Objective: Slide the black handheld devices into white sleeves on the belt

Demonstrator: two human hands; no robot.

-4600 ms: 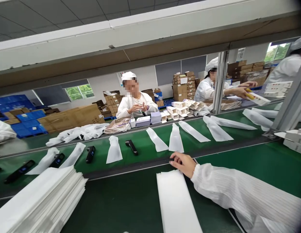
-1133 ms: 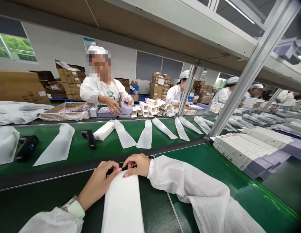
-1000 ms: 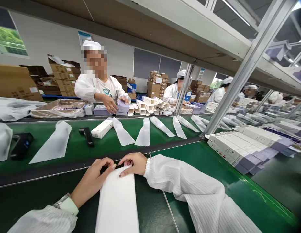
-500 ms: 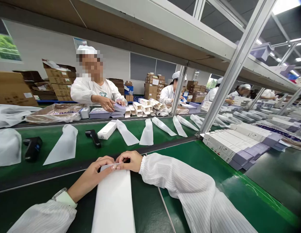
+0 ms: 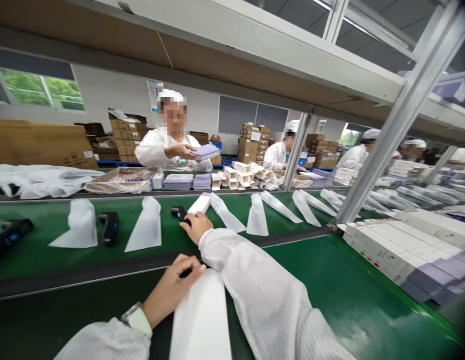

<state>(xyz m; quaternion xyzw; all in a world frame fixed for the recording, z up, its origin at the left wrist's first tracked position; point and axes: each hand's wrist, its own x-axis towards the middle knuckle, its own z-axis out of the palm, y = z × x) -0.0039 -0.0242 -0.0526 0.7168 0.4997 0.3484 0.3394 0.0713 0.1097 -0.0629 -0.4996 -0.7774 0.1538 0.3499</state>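
The left hand [image 5: 174, 290], fingers nearly closed, touches the far edge of the white sleeves [image 5: 203, 322], pinch unclear; light pressure should avoid creases. Beyond, the right hand [image 5: 198, 228], fingers half-curled, meets the black device [image 5: 177, 212], hold unclear, beside the white box [image 5: 200, 204].

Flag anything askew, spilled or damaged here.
No spill or damage shows. Open cartons across the belt are heaped askew, unlike the neat lilac stacks beside them. The right hand hides part of a black device.
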